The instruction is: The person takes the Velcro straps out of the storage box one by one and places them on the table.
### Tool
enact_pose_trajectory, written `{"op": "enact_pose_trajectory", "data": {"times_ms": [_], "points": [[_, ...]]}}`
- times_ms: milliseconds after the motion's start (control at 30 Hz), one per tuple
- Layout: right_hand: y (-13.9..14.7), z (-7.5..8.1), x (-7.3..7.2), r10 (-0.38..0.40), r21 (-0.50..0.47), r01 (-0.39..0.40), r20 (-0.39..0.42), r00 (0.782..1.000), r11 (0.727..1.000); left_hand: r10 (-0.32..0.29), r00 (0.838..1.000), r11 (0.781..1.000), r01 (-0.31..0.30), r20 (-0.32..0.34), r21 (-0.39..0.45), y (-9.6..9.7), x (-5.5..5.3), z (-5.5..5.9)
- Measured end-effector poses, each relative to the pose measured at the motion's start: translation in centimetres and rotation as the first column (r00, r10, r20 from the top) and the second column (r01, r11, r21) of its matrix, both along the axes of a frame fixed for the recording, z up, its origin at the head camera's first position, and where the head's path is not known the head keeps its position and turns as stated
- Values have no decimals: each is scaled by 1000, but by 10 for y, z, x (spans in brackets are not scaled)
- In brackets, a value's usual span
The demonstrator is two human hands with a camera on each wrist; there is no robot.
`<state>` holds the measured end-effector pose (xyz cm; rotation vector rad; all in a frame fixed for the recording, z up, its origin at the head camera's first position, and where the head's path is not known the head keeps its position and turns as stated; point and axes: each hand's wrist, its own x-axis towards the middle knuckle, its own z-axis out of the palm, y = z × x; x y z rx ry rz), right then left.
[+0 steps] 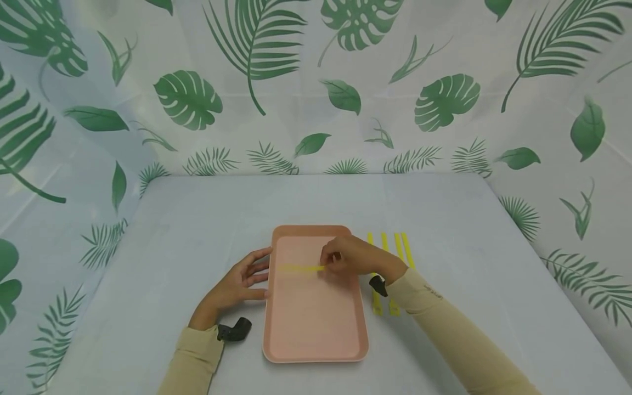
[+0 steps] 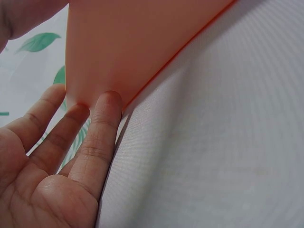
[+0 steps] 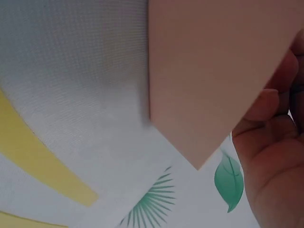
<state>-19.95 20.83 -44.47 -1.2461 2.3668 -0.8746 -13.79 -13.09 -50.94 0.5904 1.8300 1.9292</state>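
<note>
A pink rectangular tray (image 1: 316, 323) lies lengthwise on the white table. My left hand (image 1: 237, 285) is at its left side, fingers fairly straight; in the left wrist view the fingertips (image 2: 108, 102) touch the tray's outer wall (image 2: 142, 38). Over the upper right of the tray, my right hand (image 1: 353, 255) pinches one end of a thin yellow strip (image 1: 301, 269), which stretches leftward across the tray. The right wrist view shows curled fingers (image 3: 266, 104) partly behind the tray wall (image 3: 209, 71); the pinched strip is hidden there.
Several more yellow strips (image 1: 398, 244) lie side by side on the table right of the tray, partly covered by my right wrist. A leaf-patterned white cloth (image 1: 296, 99) rises behind the table and along both sides. Each wrist wears a black device (image 1: 235, 329).
</note>
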Motion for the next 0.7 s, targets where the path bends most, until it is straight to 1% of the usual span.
{"op": "enact_pose_trajectory", "data": {"times_ms": [167, 367, 467, 567, 633, 700], "points": [[4, 6, 2, -34, -74, 36, 17, 999, 997, -1, 1000, 1000, 1, -1, -2, 0, 0, 0], [8, 11, 4, -93, -184, 111, 107, 990, 977, -2, 1000, 1000, 2, -3, 2, 1, 0, 1], [9, 11, 6, -128, -230, 165, 168, 977, 959, -5, 1000, 1000, 5, -1, 7, 1, 0, 1], [10, 14, 9, -166, -270, 227, 231, 959, 936, -12, 1000, 1000, 12, 0, 13, 1, 0, 1], [10, 16, 11, -187, -294, 261, 257, 948, 919, -17, 1000, 1000, 17, 2, 15, 1, 0, 0], [12, 17, 12, -194, -317, 279, 274, 942, 907, -19, 1000, 1000, 19, 1, 15, 0, -1, -1]]}}
